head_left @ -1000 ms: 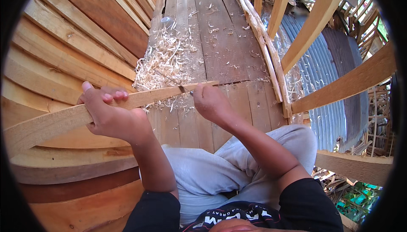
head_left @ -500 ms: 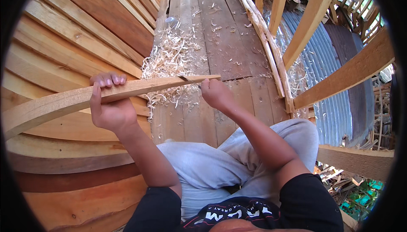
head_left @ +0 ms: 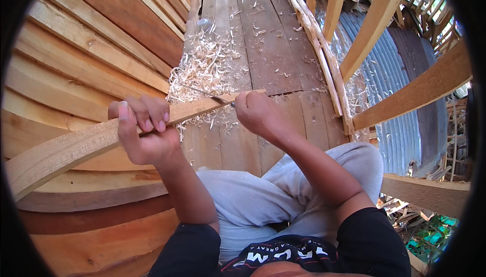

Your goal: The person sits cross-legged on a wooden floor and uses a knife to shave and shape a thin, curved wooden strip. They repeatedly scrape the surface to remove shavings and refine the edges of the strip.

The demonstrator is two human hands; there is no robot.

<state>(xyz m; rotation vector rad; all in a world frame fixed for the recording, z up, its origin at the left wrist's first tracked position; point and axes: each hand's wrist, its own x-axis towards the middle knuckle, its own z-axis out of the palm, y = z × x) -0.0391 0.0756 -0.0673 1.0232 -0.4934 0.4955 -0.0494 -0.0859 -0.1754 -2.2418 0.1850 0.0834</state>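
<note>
A long pale wooden strip [head_left: 66,156] slants from the left rim to the middle of the view, its narrower end on the right. My left hand [head_left: 149,131] is wrapped around this strip, fingers over its top and thumb on the near side. In the fist of my right hand [head_left: 257,113], close to the strip's right end, is a knife [head_left: 217,98]. Its thin dark blade crosses the wood and points to the upper left. Most of the knife's handle is hidden by my fingers.
Curled wood shavings [head_left: 202,64] lie heaped on the plank floor [head_left: 268,59] beyond the strip. A small clear cup-like object [head_left: 204,24] stands by the heap. Boards [head_left: 91,54] line the left side. Wooden rails [head_left: 415,87] and corrugated metal sheeting [head_left: 390,125] are on the right.
My left hand has shifted right along the strip and its fingers have curled further over it. The strip's left part has dropped slightly, and more of the knife blade shows beyond the wood.
</note>
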